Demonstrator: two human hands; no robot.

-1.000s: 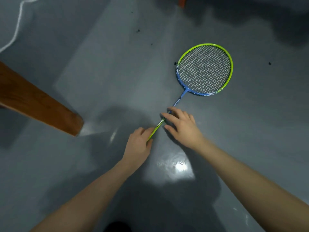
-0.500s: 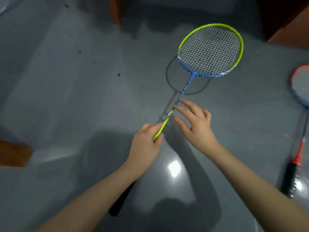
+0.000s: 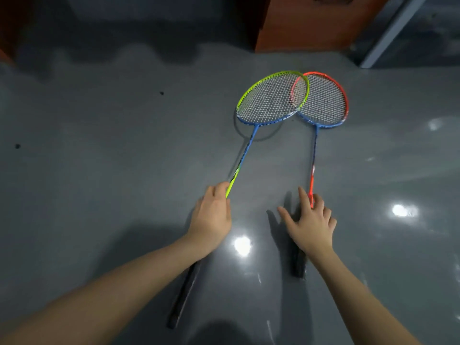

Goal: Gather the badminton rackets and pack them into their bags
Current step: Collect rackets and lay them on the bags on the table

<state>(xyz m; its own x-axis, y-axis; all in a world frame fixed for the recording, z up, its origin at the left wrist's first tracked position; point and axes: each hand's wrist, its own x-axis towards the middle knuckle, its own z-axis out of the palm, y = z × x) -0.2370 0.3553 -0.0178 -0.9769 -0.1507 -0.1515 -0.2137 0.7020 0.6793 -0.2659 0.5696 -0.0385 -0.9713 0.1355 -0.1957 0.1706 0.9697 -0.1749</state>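
Left hand (image 3: 211, 217) grips green racket (image 3: 271, 98). Right hand (image 3: 310, 222), fingers (image 3: 304, 195) spread, holds nothing: pinch orange racket (image 3: 323, 100) shaft at 12 o'clock w/ thumb underneath.

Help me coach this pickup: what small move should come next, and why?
Probably close the right hand on the orange racket. Its spread fingers only touch the shaft, which lies on the floor, while the left hand already grips the green racket, whose head overlaps the orange one.

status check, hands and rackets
Left hand grips green-framed racket by its shaft. Right hand open over orange-framed racket. Heads overlap. No bag visible.
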